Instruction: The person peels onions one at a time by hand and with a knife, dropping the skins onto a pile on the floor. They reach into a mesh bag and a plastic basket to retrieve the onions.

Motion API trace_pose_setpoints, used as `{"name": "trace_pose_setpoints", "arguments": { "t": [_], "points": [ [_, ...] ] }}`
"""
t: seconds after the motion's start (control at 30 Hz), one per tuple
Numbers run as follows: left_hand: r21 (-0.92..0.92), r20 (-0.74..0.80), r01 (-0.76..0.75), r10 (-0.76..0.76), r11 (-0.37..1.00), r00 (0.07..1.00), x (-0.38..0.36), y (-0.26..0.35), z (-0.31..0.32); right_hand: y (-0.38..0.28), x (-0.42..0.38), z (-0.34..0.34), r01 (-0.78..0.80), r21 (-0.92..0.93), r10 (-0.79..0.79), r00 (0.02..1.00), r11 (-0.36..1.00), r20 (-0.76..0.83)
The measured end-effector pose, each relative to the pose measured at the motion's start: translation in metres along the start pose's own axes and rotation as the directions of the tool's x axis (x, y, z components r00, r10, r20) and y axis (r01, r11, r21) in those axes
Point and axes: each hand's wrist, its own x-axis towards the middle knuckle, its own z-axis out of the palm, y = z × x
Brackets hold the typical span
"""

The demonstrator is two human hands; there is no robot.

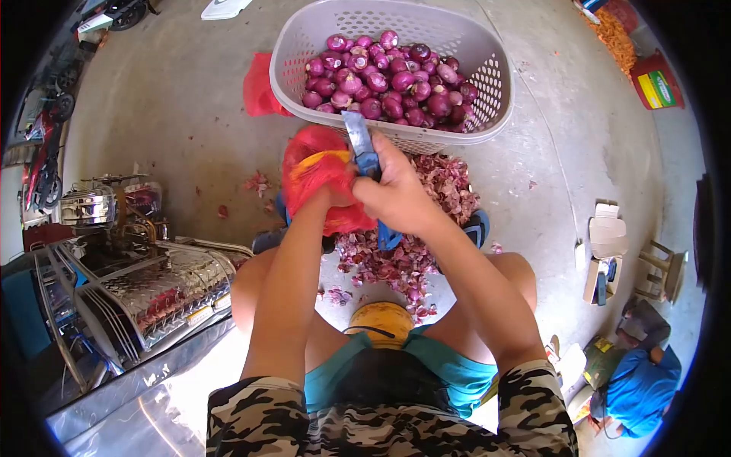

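My right hand [396,186] is closed around the handle of a knife [358,133], its broad blade pointing up and away from me. Blue strips hang below that fist. My left hand [343,195] is bunched into a red mesh bag [308,183] with an orange band, and the mesh hides most of its fingers. The two hands are close together. Just beyond them stands a grey plastic basket [491,126] with many peeled-looking red onions [396,80] in it. Under my hands, a heap of onion skins [388,266] covers the floor between my feet.
Another red bag [263,87] lies left of the basket. A chromed metal vehicle part [175,282] stands at left. To the right are an open cardboard box [601,263], a small wooden stool [659,270] and a person in blue [643,392]. A red bucket [656,84] is at upper right.
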Motion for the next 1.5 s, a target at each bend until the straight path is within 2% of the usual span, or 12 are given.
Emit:
{"name": "trace_pose_setpoints", "arguments": {
  "t": [0.07, 0.1, 0.13, 0.2, 0.3, 0.43, 0.53, 0.77, 0.97, 1.17, 1.37, 1.5],
  "points": [
    [0.083, -0.02, 0.029, -0.027, 0.996, 0.999, -0.009, 0.002, -0.005, -0.008, -0.008, 0.01, -0.052, 0.091, 0.046, 0.996, 0.995, 0.07],
    [0.108, -0.029, 0.033, -0.03, 0.994, 0.999, -0.011, 0.003, -0.008, -0.001, -0.006, 0.018, 0.137, 0.007, -0.137, 0.984, 0.991, 0.11],
    [0.13, -0.031, 0.043, -0.039, 0.991, 0.999, -0.014, 0.005, -0.013, -0.006, -0.017, 0.014, -0.112, 0.202, 0.069, 0.975, 0.973, 0.209],
    [0.174, -0.039, 0.056, -0.05, 0.983, 0.998, -0.023, 0.007, -0.02, -0.012, -0.013, 0.015, -0.09, -0.066, 0.103, 0.969, 0.994, 0.226],
    [0.217, -0.058, 0.076, -0.065, 0.973, 0.996, -0.03, 0.005, -0.023, 0.003, -0.002, 0.006, -0.018, -0.426, 0.102, 0.979, 0.905, 0.176],
    [0.223, -0.087, 0.098, -0.08, 0.97, 0.993, -0.022, 0.0, -0.022, 0.018, -0.002, -0.005, 0.066, -0.576, -0.001, 0.994, 0.815, 0.112],
    [0.219, -0.114, 0.112, -0.088, 0.969, 0.99, -0.014, -0.005, -0.024, 0.015, -0.003, -0.005, 0.001, -0.72, 0.127, 0.984, 0.694, 0.124],
    [0.219, -0.127, 0.122, -0.096, 0.968, 0.987, -0.008, -0.009, -0.028, 0.033, 0.0, -0.006, 0.145, -0.79, 0.011, 0.982, 0.596, 0.188],
    [0.226, -0.131, 0.119, -0.091, 0.967, 0.987, -0.007, -0.009, -0.03, 0.024, -0.001, -0.001, 0.086, -0.817, 0.113, 0.977, 0.57, 0.182],
    [0.224, -0.137, 0.116, -0.086, 0.968, 0.987, -0.005, -0.009, -0.032, 0.025, -0.003, -0.007, 0.124, -0.817, 0.084, 0.975, 0.564, 0.206],
    [0.226, -0.137, 0.118, -0.088, 0.967, 0.987, -0.003, -0.009, -0.032, 0.018, -0.004, -0.007, 0.092, -0.838, 0.153, 0.967, 0.538, 0.205],
    [0.232, -0.133, 0.115, -0.086, 0.966, 0.987, -0.004, -0.009, -0.033, 0.02, -0.006, -0.008, 0.123, -0.831, 0.11, 0.971, 0.543, 0.215]
  ]
}}
